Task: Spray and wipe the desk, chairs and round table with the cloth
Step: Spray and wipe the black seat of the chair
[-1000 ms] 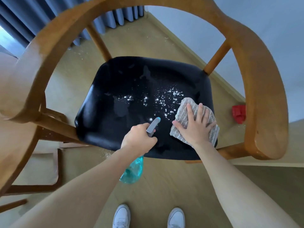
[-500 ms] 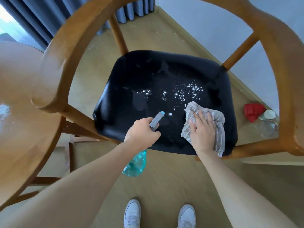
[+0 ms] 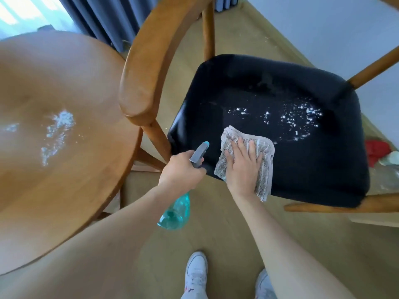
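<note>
Fingers of the right hand [image 3: 243, 167] lie flat, pressing a grey woven cloth [image 3: 262, 160] onto the near edge of the wooden chair's black padded seat [image 3: 302, 165]. The left hand [image 3: 182, 169] grips a teal plastic spray bottle [image 3: 176, 210] just beside it. White spray flecks [image 3: 298, 119] dot the seat farther back.

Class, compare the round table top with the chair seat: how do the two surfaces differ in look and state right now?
The round table top is light brown wood; the chair seat is black. Nothing touches the table, while the right hand presses the cloth flat on the seat. The table's white specks lie in a streak; the seat's lie scattered beyond the cloth. Both carry white specks not yet wiped.
</note>
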The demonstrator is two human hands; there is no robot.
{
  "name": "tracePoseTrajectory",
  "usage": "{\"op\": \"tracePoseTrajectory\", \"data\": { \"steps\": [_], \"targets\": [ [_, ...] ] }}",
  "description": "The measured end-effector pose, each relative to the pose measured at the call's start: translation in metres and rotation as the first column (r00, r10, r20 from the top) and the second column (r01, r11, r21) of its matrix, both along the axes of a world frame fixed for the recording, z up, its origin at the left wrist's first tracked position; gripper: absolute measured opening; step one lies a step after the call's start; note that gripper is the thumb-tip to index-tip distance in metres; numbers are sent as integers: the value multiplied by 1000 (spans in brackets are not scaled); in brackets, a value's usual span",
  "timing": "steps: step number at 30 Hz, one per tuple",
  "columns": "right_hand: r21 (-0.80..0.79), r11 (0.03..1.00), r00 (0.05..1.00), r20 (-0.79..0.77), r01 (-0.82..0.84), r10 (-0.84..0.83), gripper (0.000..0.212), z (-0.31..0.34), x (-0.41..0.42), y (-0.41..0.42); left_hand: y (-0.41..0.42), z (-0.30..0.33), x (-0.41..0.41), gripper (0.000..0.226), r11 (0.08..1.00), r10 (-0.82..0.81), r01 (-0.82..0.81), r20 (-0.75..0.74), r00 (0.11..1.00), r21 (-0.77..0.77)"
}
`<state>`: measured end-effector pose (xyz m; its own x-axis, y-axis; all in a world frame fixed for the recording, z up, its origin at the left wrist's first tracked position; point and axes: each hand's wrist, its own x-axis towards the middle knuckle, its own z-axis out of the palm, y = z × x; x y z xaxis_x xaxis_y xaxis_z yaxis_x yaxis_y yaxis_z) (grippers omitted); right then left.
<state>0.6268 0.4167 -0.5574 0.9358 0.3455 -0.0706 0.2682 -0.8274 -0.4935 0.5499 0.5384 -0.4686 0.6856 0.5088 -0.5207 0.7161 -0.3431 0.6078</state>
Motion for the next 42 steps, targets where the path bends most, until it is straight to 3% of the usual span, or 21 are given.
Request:
{"op": "tracePoseTrajectory", "data": {
  "steps": [5, 9, 13, 16, 22, 27, 42],
  "targets": [
    [-47, 999, 1000, -7, 9, -9, 46, 1, 0, 29, 27, -5, -28, 13, 1000, 24, -23, -16, 1000, 6],
    [-87, 985, 989, 16, -146, 148, 45, 2, -5, 56, 41, -6, -43, 10, 999, 50, -49, -54, 997, 5],
    [-156, 963, 972, 51, -219, 229, 46, 0, -9, 78, 46, -4, -52, 22, 998, 67, -67, -71, 995, -9],
    [-283, 921, 946, 108, -266, 306, 55, -1, -9, 71, 46, -2, -54, 22, 998, 62, -64, -77, 995, -26],
    [-441, 821, 907, 35, -362, 419, 68, 5, 3, 54, 27, -3, -43, 26, 999, 41, -40, -94, 995, 13],
    [-454, 793, 880, 40, -406, 473, 58, 3, 12, 13, 2, 1, -24, 20, 998, 39, -37, -36, 999, 57],
    [-443, 838, 901, 132, -318, 412, 52, -1, 61, -163, -106, 3, 27, 22, 998, 41, -40, 31, 999, -48]
  ]
}}
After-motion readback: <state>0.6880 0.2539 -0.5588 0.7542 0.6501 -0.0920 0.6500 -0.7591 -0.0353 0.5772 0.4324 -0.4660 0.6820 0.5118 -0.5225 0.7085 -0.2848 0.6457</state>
